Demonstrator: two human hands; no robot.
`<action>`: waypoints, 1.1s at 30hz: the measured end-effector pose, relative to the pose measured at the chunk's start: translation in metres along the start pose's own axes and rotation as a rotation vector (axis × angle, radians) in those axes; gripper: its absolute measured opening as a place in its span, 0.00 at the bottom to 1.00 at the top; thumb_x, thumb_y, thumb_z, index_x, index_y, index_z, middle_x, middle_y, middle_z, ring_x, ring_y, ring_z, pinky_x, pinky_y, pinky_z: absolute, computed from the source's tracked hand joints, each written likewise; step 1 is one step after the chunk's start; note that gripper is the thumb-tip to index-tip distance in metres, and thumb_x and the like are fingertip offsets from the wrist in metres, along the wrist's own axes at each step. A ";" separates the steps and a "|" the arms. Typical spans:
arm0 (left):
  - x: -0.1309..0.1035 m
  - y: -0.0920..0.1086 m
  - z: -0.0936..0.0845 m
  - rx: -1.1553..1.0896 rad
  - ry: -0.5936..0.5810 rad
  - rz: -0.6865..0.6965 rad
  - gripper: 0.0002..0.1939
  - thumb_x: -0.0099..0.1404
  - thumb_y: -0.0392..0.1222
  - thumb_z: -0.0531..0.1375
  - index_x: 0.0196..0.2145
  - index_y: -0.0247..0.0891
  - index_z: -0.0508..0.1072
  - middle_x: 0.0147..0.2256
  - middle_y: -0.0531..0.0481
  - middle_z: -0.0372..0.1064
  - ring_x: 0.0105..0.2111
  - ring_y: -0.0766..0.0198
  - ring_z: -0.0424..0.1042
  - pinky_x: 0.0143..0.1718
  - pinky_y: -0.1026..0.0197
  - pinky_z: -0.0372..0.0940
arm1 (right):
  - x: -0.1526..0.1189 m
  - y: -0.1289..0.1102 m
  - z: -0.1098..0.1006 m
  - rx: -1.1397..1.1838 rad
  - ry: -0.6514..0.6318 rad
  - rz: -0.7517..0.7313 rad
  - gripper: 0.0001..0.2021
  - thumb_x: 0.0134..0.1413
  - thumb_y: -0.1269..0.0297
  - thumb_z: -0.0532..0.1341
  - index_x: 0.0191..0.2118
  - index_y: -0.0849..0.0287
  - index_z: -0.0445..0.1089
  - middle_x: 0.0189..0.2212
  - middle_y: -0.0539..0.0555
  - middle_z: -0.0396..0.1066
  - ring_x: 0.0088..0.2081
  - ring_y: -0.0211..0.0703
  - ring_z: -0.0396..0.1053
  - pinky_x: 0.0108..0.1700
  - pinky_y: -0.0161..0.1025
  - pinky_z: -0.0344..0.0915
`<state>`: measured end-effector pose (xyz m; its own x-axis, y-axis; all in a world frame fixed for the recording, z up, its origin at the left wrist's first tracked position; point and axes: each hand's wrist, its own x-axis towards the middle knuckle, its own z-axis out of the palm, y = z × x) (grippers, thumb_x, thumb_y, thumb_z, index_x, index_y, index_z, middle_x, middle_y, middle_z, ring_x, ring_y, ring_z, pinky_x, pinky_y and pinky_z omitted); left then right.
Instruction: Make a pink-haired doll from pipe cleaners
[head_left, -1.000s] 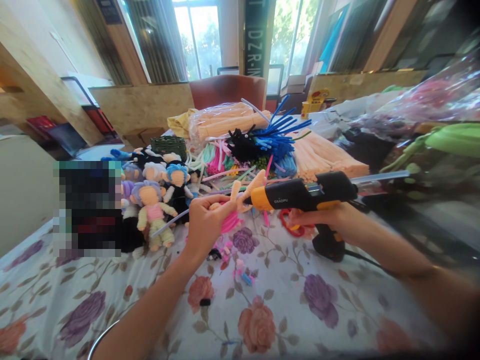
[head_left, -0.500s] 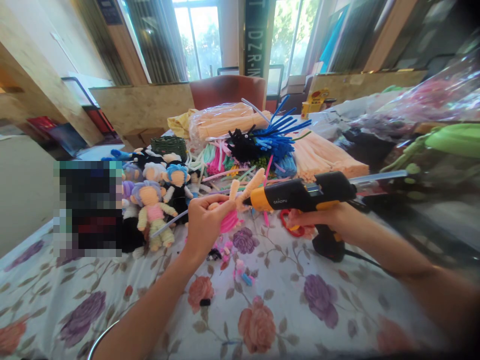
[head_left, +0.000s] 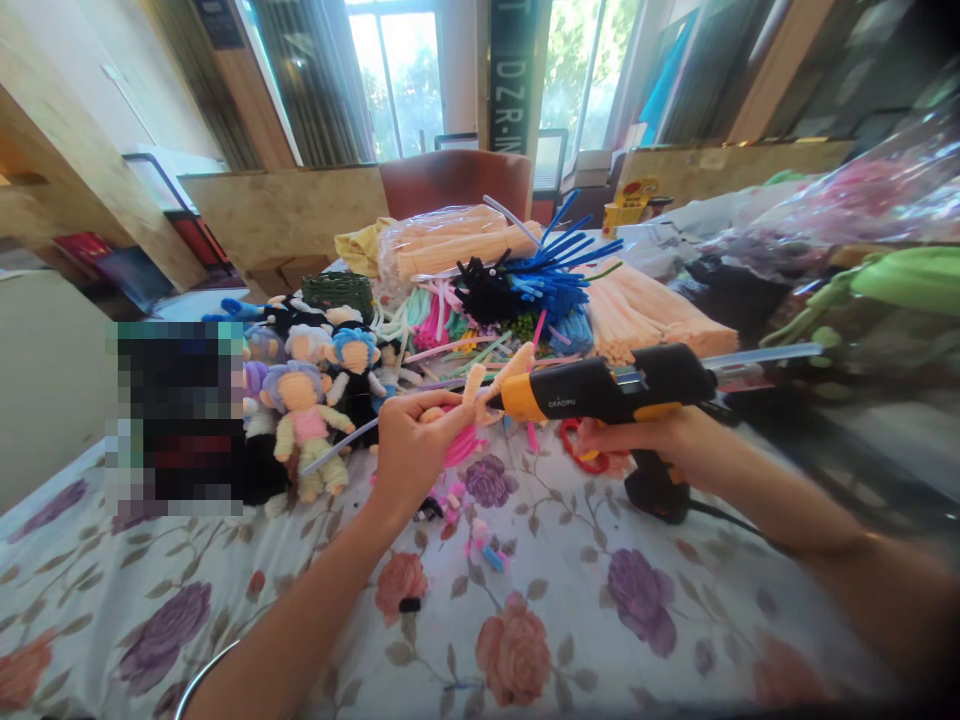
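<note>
My left hand (head_left: 414, 445) is closed on a partly made pipe-cleaner doll (head_left: 466, 442); pink fuzzy strands hang below the fingers and two peach limbs point up. In my right hand (head_left: 664, 438) is a black and yellow hot glue gun (head_left: 566, 390), its grip wrapped by the fingers. The gun's nozzle is at the base of the peach limbs; whether it touches them I cannot tell. A clear glue stick (head_left: 780, 352) juts from the gun's rear. Just behind my right fingertips are red-handled scissors (head_left: 576, 452), partly hidden.
Finished dolls (head_left: 304, 400) crowd the left of the flowered tablecloth (head_left: 315, 620). Bundles of peach pipe cleaners (head_left: 645, 305) and blue ones (head_left: 559, 275) lie at the back. Small pink scraps (head_left: 452, 500) are scattered in front. A black cord (head_left: 724, 515) trails from the gun.
The doll has shifted and tilted slightly to the right in my left hand, its peach limbs leaning further over. The glue gun stays almost in place.
</note>
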<state>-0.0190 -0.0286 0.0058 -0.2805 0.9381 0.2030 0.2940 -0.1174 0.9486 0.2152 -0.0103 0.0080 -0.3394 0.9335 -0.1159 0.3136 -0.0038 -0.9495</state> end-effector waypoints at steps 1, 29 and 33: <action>0.000 0.000 0.000 0.007 0.002 0.005 0.08 0.45 0.42 0.63 0.18 0.33 0.76 0.13 0.56 0.54 0.19 0.71 0.52 0.22 0.65 0.48 | 0.000 0.001 -0.001 0.001 0.006 -0.001 0.09 0.39 0.59 0.67 0.22 0.58 0.71 0.22 0.49 0.69 0.25 0.38 0.65 0.27 0.36 0.57; 0.001 -0.002 -0.001 -0.053 0.039 -0.016 0.06 0.43 0.41 0.63 0.17 0.35 0.75 0.14 0.56 0.57 0.18 0.71 0.53 0.21 0.66 0.48 | 0.003 0.003 -0.001 0.001 -0.030 -0.021 0.07 0.41 0.61 0.67 0.23 0.58 0.71 0.21 0.48 0.68 0.23 0.37 0.64 0.26 0.35 0.57; 0.002 -0.004 -0.001 -0.062 0.052 -0.021 0.06 0.43 0.40 0.64 0.17 0.35 0.75 0.13 0.57 0.56 0.18 0.72 0.53 0.20 0.66 0.48 | 0.003 0.001 -0.001 0.054 -0.061 -0.025 0.08 0.41 0.61 0.67 0.22 0.59 0.71 0.22 0.49 0.69 0.24 0.37 0.64 0.27 0.36 0.58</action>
<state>-0.0215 -0.0268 0.0030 -0.3335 0.9226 0.1937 0.2307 -0.1194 0.9657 0.2159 -0.0075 0.0068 -0.4001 0.9101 -0.1078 0.2568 -0.0016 -0.9665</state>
